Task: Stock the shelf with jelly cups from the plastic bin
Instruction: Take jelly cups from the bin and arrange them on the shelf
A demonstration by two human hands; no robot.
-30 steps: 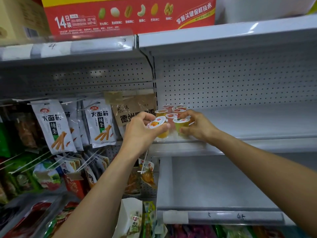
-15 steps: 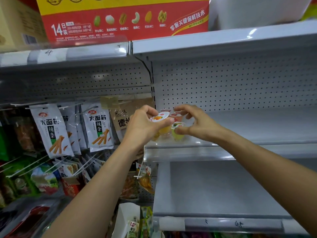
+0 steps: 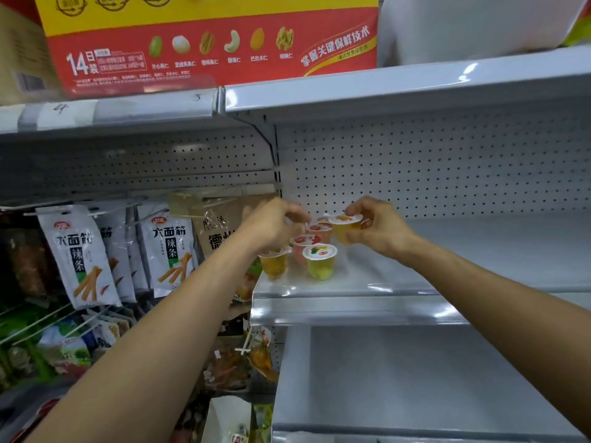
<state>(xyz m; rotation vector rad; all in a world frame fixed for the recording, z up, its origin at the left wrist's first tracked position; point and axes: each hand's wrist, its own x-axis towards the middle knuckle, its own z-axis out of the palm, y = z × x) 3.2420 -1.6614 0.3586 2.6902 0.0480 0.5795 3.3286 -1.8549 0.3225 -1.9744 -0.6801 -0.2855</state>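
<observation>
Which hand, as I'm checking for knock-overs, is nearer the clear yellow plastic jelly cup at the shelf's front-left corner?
Left. The left hand is right above the front-left yellow jelly cup, overlapping its lid; the right hand is off to its right, gripping a second yellow jelly cup.

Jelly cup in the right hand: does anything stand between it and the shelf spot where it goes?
Nothing visible does. The right hand holds the jelly cup just right of the standing cups, with bare shelf directly below and to its right. The left hand is over the cups' left side, out of the path.
</observation>
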